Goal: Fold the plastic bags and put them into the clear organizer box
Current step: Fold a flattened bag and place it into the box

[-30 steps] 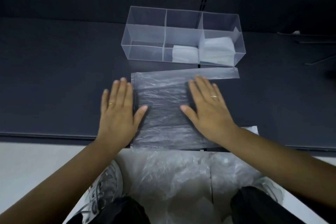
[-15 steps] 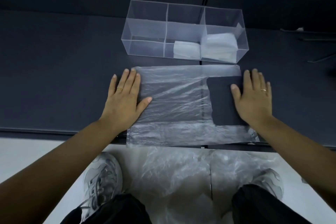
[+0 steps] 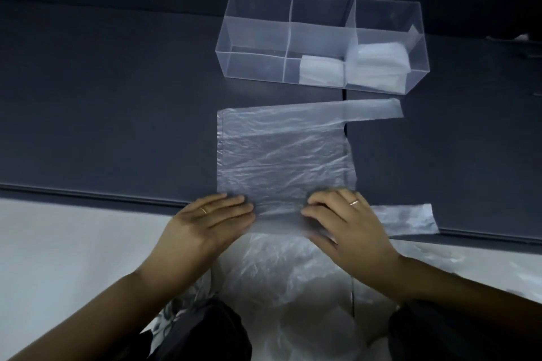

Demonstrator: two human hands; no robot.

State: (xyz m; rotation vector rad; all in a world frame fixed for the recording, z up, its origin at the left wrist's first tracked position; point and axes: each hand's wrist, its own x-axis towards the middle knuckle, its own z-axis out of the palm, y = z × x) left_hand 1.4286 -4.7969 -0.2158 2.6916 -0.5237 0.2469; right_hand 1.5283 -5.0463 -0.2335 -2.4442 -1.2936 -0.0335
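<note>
A clear plastic bag (image 3: pixel 281 155) lies flat on the dark table (image 3: pixel 117 126), with one handle strip reaching right at the far edge and another at the near edge. My left hand (image 3: pixel 211 220) and my right hand (image 3: pixel 349 223) sit side by side on the bag's near edge at the table's front, fingers curled over it and pinching the film. Behind the bag stands the clear organizer box (image 3: pixel 252 64) with three compartments. One folded bag (image 3: pixel 321 69) lies in the middle compartment and a thicker folded bag (image 3: pixel 378 63) in the right one. The left compartment holds nothing.
A loose heap of clear plastic bags (image 3: pixel 293 278) lies below the table edge between my knees. A dark seam (image 3: pixel 344 94) runs across the table under the box and the bag. The floor to the left is pale.
Both hands have left the bag's left and right sides and come back to its near edge. The bag now lies spread flat with both handles showing.
</note>
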